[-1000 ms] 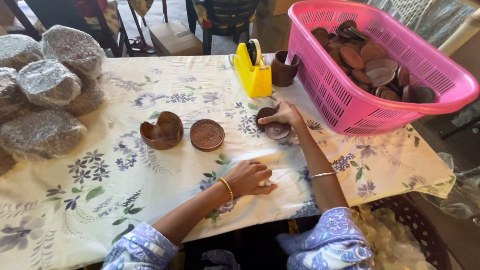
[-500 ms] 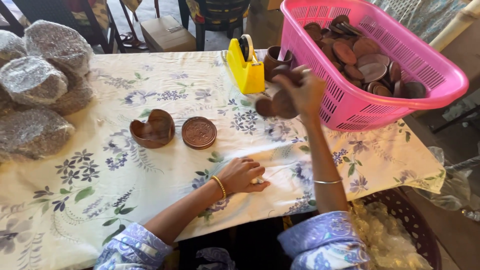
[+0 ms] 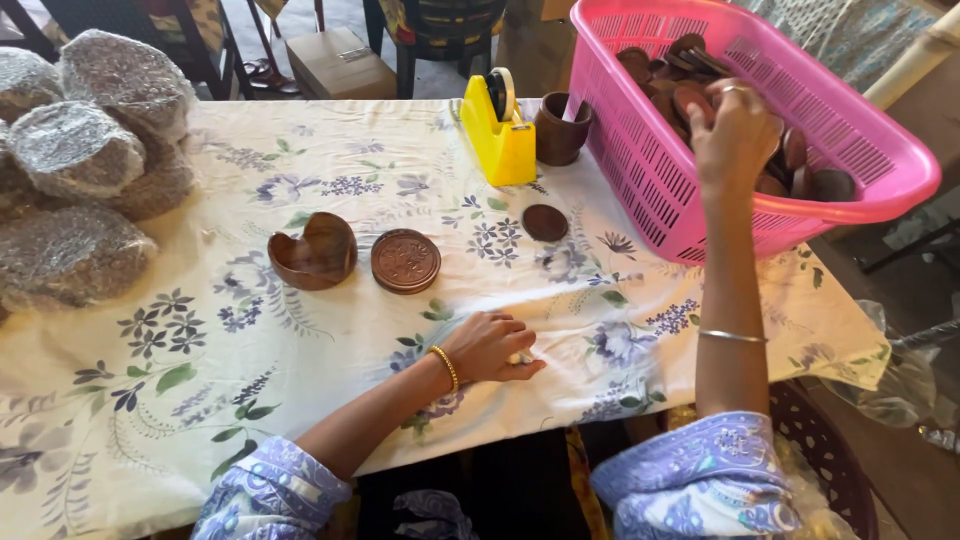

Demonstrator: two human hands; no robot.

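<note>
- Head view: the person's right hand [image 3: 735, 130] is raised over the pink basket [image 3: 880, 150], its back to the camera. The fingers curl down among the brown wooden pieces [image 3: 690, 75] heaped inside; whether it grasps one of them cannot be told, since the fingertips are hidden.
- The left hand [image 3: 490, 345] rests on the floral tablecloth [image 3: 200, 340] near the front edge, fingers loosely curled and pressed to the cloth. A small pale thing shows at the fingertips, too small to identify. A gold bangle sits on that wrist, a thin silver one on the right forearm.
- A small dark wooden disc [image 3: 545, 222] lies flat on the cloth just beside the basket's near wall, apart from both hands.
- Further left lie a round carved wooden lid [image 3: 405, 261] and, just beside it, a wooden bowl [image 3: 315, 250] with a notched rim.
- A yellow tape dispenser [image 3: 497, 130] stands behind, with a brown wooden cup [image 3: 560, 128] next to it, close to the basket.
- Plastic-wrapped bundles [image 3: 80, 150] are stacked at the table's left end.
</note>
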